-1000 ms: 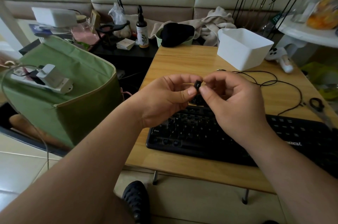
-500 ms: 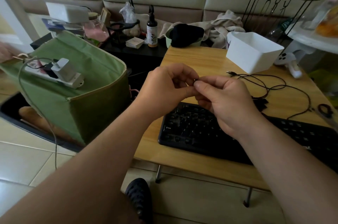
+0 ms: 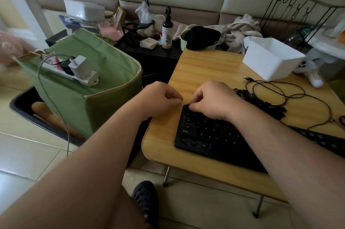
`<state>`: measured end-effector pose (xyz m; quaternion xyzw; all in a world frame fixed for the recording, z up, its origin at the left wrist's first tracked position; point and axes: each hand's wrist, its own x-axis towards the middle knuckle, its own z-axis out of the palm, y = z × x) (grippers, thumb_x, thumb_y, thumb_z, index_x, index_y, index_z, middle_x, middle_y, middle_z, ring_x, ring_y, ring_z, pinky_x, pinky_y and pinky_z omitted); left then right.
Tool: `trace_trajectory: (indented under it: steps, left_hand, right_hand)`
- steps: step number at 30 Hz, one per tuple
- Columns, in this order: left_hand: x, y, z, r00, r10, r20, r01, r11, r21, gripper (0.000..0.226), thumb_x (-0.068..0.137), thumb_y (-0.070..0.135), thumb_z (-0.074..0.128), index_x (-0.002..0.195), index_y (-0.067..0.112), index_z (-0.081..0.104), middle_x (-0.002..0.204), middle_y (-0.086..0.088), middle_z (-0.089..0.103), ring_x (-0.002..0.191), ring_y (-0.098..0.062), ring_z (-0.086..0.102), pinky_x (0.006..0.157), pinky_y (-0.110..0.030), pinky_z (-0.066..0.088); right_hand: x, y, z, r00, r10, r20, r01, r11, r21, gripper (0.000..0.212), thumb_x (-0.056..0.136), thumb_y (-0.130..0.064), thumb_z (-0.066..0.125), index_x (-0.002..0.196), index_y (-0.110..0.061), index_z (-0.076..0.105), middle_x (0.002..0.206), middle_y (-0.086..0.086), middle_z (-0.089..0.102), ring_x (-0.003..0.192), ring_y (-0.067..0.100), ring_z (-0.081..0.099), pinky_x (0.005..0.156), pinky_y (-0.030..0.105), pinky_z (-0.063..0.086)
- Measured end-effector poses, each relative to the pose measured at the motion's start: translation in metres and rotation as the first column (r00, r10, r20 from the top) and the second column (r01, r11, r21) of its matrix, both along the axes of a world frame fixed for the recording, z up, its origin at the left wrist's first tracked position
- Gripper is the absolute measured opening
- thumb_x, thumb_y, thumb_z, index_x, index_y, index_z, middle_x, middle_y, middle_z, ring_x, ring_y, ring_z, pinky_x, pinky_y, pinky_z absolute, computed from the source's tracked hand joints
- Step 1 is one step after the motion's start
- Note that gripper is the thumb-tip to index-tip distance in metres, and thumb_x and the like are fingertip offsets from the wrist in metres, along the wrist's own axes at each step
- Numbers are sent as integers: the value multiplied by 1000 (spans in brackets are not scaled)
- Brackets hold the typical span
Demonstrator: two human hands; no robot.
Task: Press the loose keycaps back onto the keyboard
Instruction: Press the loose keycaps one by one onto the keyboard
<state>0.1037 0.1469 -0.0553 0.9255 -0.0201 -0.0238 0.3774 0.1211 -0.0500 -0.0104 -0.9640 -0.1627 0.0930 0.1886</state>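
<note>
**Keycap goes down at keyboard's far-left corner**

A person's right hand point(image 3: 212, 100), fingers curled, pinches a small black keycap point(image 3: 188, 105) at the flat black plastic keyboard point(image 3: 211, 135) near the wooden table's left edge. The left hand point(image 3: 160, 98) rests fisted, seemingly empty. Pressed crooked, the cap could jam or skitter off that edge.

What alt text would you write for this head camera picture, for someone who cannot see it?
A person's right hand presses with curled fingers at the top left corner of a black computer keyboard on a light wooden table, while the left hand rests curled beside it. Loose black keycaps lie heaped behind the keyboard, near a thin black cable and a white plastic tub.
</note>
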Motion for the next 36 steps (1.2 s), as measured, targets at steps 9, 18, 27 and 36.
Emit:
trace_trajectory:
  steps: [9,18,27,36]
  left_hand:
    - [0,-6,3,995,-47,-91,48,999,14,15,95,42,71,104,36,82,92,16,73,91,0,65,77,-23,50]
    - [0,-9,3,994,-27,-108,28,1000,7,13,93,38,74,102,33,82,91,14,74,91,-4,65,82,-27,51]
    - [0,-10,5,985,11,-170,-22,998,-63,6,82,38,82,88,38,83,91,13,76,93,-8,67,84,-32,57]
    - [-1,-14,8,978,54,-201,-75,992,-101,8,83,42,81,87,35,83,96,11,76,103,-11,64,99,-40,53]
  right_hand:
    - [4,16,-2,998,13,62,-6,992,-126,7,84,-31,82,78,-33,78,84,-10,69,80,11,64,58,24,49]
    - [-1,27,4,996,23,91,-1,972,-237,9,85,-25,79,79,-30,75,90,-3,69,83,22,66,71,36,61]
    - [-34,7,-9,973,178,144,-110,915,-389,56,91,-78,45,115,-38,74,100,-6,48,116,25,41,84,40,46]
    - [-32,-23,-28,981,-57,187,38,994,102,40,99,-51,57,131,-30,70,121,-5,58,120,23,49,101,44,46]
